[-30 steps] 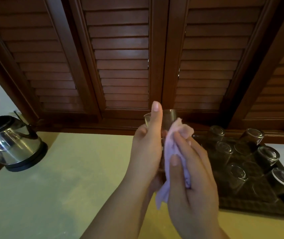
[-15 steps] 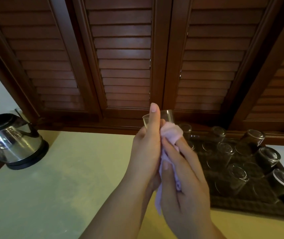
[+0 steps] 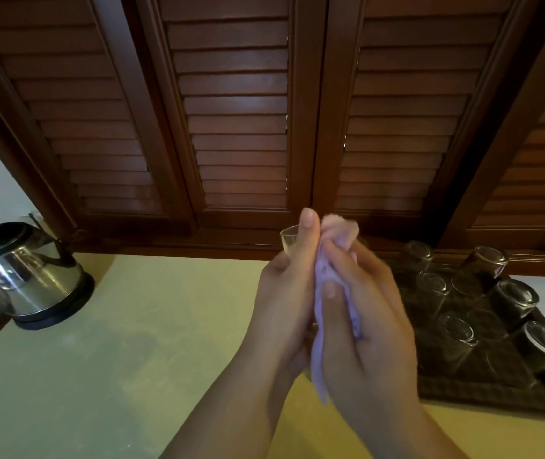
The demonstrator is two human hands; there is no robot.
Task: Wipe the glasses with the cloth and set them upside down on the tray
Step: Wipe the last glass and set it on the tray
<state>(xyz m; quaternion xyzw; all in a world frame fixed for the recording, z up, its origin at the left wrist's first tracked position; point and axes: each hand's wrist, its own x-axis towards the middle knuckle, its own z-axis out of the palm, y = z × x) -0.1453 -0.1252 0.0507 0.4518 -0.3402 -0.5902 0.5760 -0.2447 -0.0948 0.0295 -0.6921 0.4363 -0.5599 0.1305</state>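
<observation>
Left hand (image 3: 289, 293) gripping mostly hidden glass (image 3: 288, 239); right hand (image 3: 368, 323) pinching cloth (image 3: 325, 276) against it. Six inverted glasses (image 3: 456, 329) standing on tray (image 3: 483, 392).

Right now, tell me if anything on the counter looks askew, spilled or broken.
Nothing stands out. The glasses on the tray stand upside down, the kettle is upright, and the counter shows no spill.
</observation>
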